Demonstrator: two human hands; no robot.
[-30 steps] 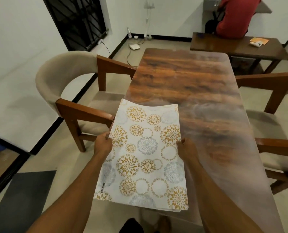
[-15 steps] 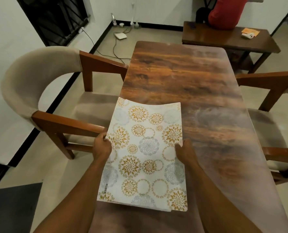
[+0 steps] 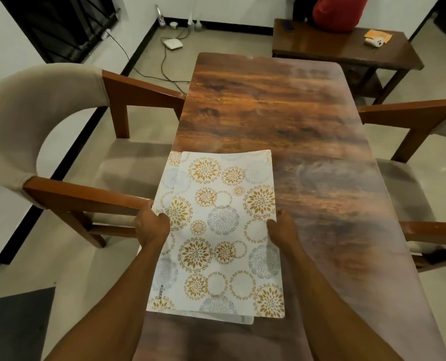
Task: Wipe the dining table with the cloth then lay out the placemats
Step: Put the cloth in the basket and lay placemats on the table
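Placemats (image 3: 218, 230): where do we have them?

We hold a stack of them over the near left part of the dining table (image 3: 282, 105), and its left side reaches past the table's edge. We cannot tell whether it rests on the wood.

How do our hands grip?

Our left hand (image 3: 151, 226) pinches the left edge, thumb on top. Our right hand (image 3: 282, 231) pinches the right edge the same way. The other fingers lie under the mats, so we cannot tell whether they are spread.

Is the stack neat?

It is slightly fanned: lower mats peek out at the far left and the near edge. The top one shows gold and grey circles, with "KUBER" at its near left corner.

And around us?

An upholstered chair (image 3: 34, 113) on the left, a side table (image 3: 334, 45) beyond.
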